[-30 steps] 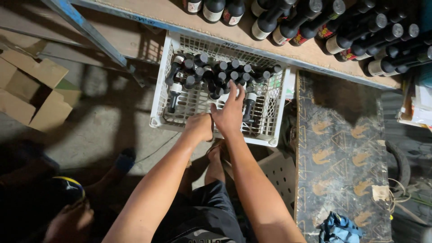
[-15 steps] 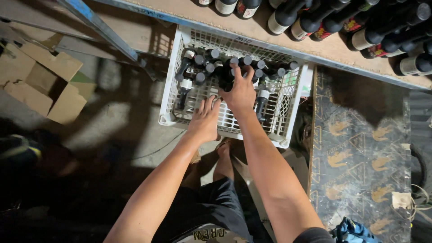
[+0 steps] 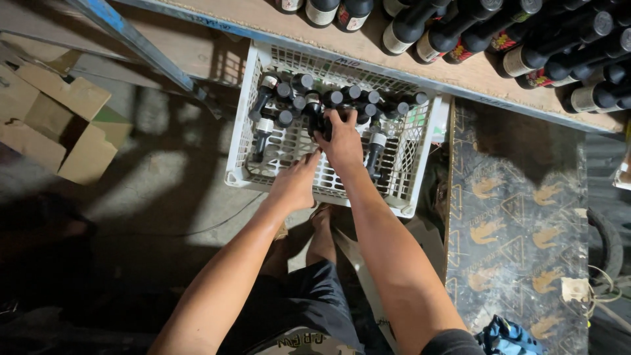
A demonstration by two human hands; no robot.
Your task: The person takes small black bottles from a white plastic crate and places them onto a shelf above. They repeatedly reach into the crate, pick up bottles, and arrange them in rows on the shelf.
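Gripping dark bottle (image 3: 323, 125), right hand (image 3: 342, 141) curled

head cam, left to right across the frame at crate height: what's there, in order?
Open cardboard box → blue metal bar → white plastic crate of dark bottles, left hand on its near part, right hand on the bottles → patterned board.
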